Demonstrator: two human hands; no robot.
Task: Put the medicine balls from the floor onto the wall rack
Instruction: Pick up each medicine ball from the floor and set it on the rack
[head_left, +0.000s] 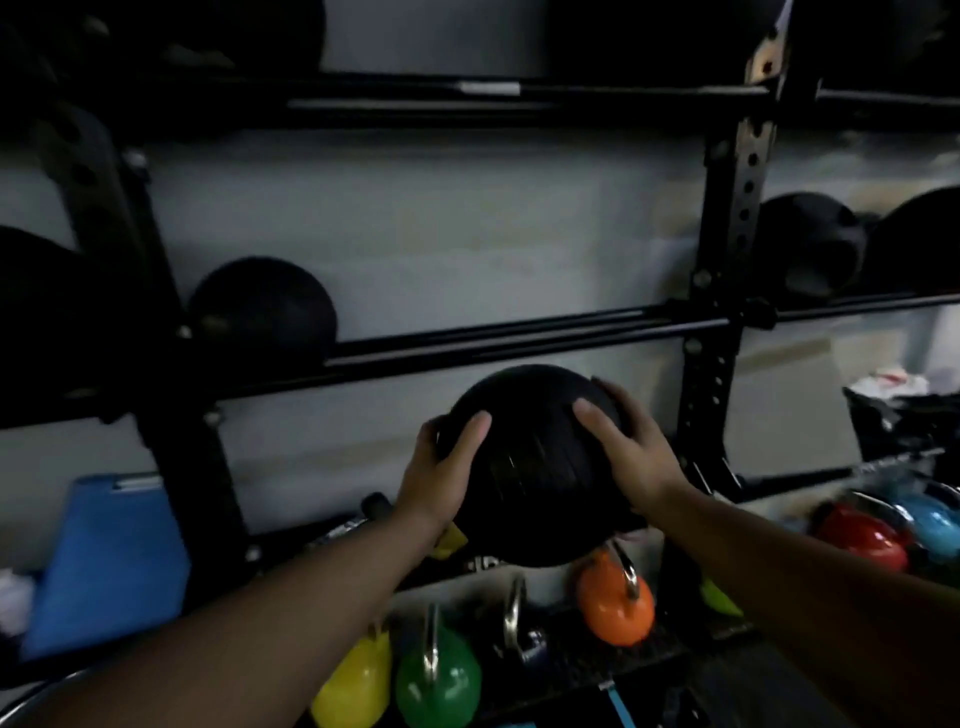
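Dim and blurred; top shelf contents unreadable. Left hand (441, 467) and right hand (628, 452), set apart, clasped opposite sides of the black medicine ball (530, 478), just below the middle rail (519, 338) of the wall rack (727, 249). A second ball (265, 306) sat on that rail, leftward.

Open shelf span lies between the resting ball (262, 306) and the upright post (727, 234) — front rail (415, 358) crosses below it.

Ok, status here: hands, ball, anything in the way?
Left hand and right hand both grip the round black medicine ball. Ball held below the black metal rack rails, not yet on. Rail stretch above free; second black ball sits left.
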